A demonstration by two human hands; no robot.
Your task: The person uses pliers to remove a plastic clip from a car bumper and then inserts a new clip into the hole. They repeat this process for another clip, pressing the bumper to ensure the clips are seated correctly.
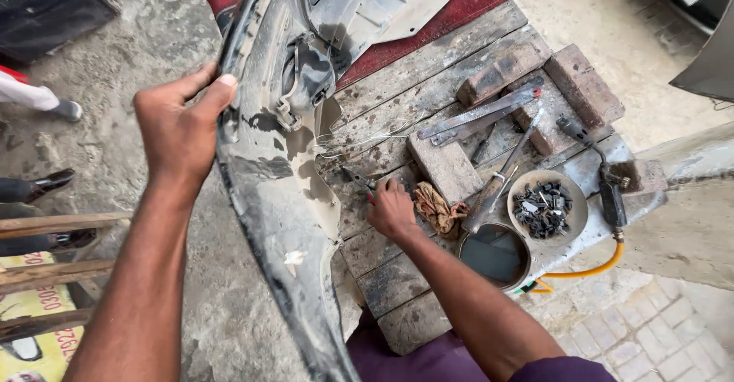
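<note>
My left hand [180, 126] grips the edge of a long grey plastic car bumper [275, 175] that stands tilted across a worn wooden bench [413, 91]. My right hand [391, 208] rests on the bench and closes around the red handles of a pair of pliers [358, 182] lying beside the bumper. Thin wire [359, 137] loops across the planks just above the pliers.
On the bench lie several bricks [581, 84], metal bars [482, 114], a rag [437, 208], a bowl of dark small parts [544, 208], a round tin of dark liquid [495, 254] and a torch with an orange hose [608, 191]. Another person's feet [46, 187] stand at left.
</note>
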